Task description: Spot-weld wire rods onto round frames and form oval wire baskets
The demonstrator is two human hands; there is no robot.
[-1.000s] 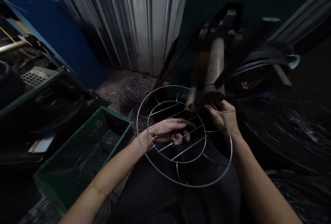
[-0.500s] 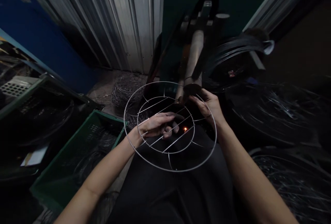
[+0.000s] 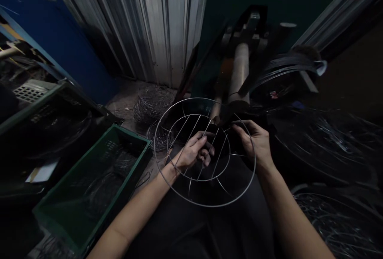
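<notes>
Two hands are gripping the round silver wire grille (image 3: 220, 155) above my lap: left hand (image 3: 193, 153) clenching inner cross-wires, right hand (image 3: 257, 143) pinching the outer ring; I'm turning it, the spark having gone out.

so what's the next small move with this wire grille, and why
Probably a slight turn of the wire grille, to bring its next wire crossing up to the machine. The left hand is closed on the straight cross wires inside the inner ring. The right hand holds the outer ring at its far side, close beside the machine's dark lower end.
</notes>
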